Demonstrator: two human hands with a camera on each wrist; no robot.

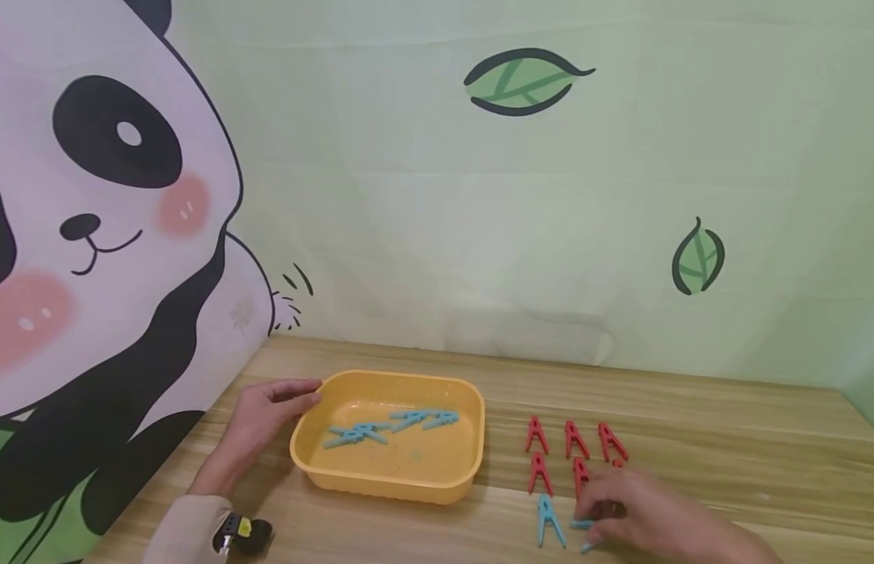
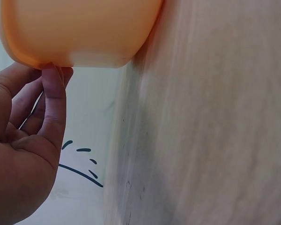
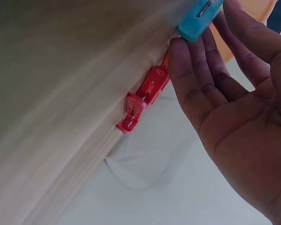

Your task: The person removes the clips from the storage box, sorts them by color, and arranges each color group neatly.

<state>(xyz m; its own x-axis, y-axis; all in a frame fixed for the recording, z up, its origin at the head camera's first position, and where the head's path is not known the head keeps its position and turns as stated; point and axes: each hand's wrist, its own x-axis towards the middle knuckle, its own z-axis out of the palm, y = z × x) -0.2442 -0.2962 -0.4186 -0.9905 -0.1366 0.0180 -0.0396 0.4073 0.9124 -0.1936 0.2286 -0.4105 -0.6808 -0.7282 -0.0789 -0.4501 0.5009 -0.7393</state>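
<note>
On the left, my left hand (image 1: 264,419) holds the near-left rim of a yellow plastic basin (image 1: 391,489), with fingertips at the lip in the left wrist view. Several blue clothespins (image 1: 355,433) lie inside the basin. My right hand (image 1: 644,513) pinches a blue clothespin (image 3: 199,21) between thumb and fingers, low over the table at the front right. Just left of it another blue clothespin (image 1: 547,521) lies on the wood. Behind it are red clothespins (image 1: 539,474) in two rows, one partly hidden by the hand.
The wooden table (image 1: 747,446) runs back to a pale green wall cloth (image 1: 381,196) printed with leaves. A large printed panda (image 1: 113,211) covers the left side. A dark strap device (image 1: 243,534) is on the left wrist.
</note>
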